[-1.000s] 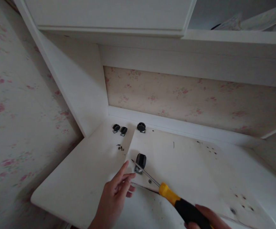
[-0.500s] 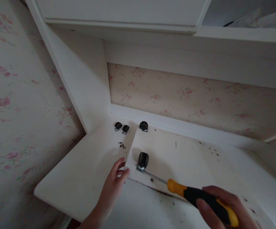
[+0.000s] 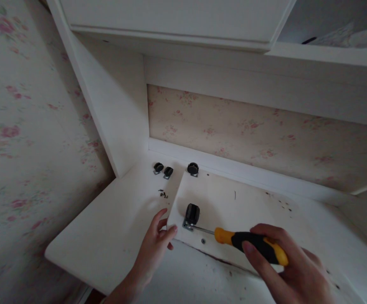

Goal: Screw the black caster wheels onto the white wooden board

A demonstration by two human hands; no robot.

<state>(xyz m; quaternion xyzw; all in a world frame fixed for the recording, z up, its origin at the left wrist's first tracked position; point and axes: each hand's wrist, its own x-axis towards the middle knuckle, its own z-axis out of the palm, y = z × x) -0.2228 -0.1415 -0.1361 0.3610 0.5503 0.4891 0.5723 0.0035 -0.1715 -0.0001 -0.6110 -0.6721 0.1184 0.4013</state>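
Seen from the head camera, a person's right hand (image 3: 297, 270) wraps firmly around a yellow-and-black screwdriver (image 3: 237, 240), its shaft reaching the metal plate of a black caster (image 3: 192, 214) at the near left corner of a white board (image 3: 249, 219). The left hand (image 3: 151, 245), fingers loosely curled, has its thumb at that corner; whether it grips the board cannot be told. Another caster (image 3: 193, 169) sits at the far left corner, near two loose casters (image 3: 168, 172) and small dark pieces (image 3: 163, 194) on the tabletop (image 3: 107, 236).
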